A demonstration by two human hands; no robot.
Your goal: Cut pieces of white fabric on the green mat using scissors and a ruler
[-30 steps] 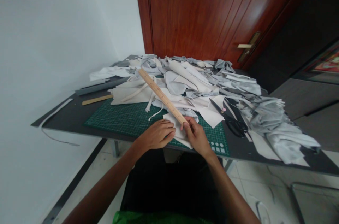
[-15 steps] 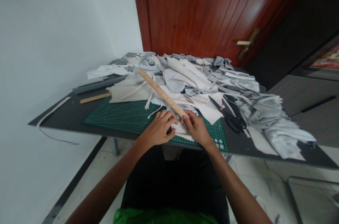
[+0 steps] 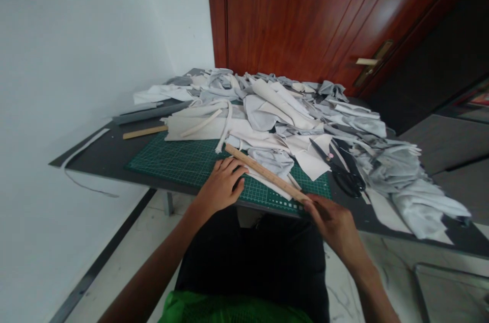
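Note:
My right hand (image 3: 331,220) grips the near end of a long wooden ruler (image 3: 263,172) at the table's front edge. The ruler lies slanted across a pale cloth piece (image 3: 267,184) on the green cutting mat (image 3: 179,162). Fingers of my left hand (image 3: 223,185) rest flat and slightly spread on the mat, touching the ruler's far end and the cloth. Black scissors (image 3: 340,170) lie just right of the mat.
A big heap of white and grey cloth scraps (image 3: 290,114) covers the dark table (image 3: 95,152) behind and to the right. A second wooden ruler (image 3: 144,132) and a grey strip (image 3: 148,114) lie at the left. A red-brown door (image 3: 305,17) stands behind.
The ruler has swung from pointing away over the heap to lying low across the mat. My right hand has pulled its near end right and toward me. My left hand stayed on the cloth.

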